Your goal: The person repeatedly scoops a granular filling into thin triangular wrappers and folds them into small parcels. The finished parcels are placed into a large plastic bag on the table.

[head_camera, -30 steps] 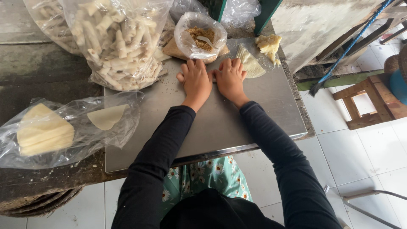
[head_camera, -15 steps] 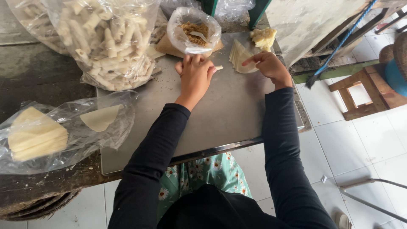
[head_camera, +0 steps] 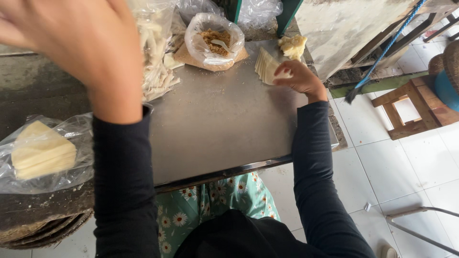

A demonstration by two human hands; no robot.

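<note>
My left hand is raised close to the camera at the upper left, blurred; whether it holds anything I cannot tell. It hides most of the big clear bag of rolled pastries. My right hand rests at the far right of the steel tray, fingers pinching a sheet of the fanned stack of pale wrapper sheets. A small bag of brown crumbly filling with a spoon in it sits behind the tray, on a brown board.
A lump of pale dough lies beyond the wrappers. A plastic bag of stacked triangular wrappers lies on the dark counter at left. A wooden stool and a blue-handled broom stand on the white tiled floor at right.
My left hand has lifted off the tray up toward the camera. My right hand has moved right and taken hold of the wrapper stack. The rolled piece is gone from the tray.
</note>
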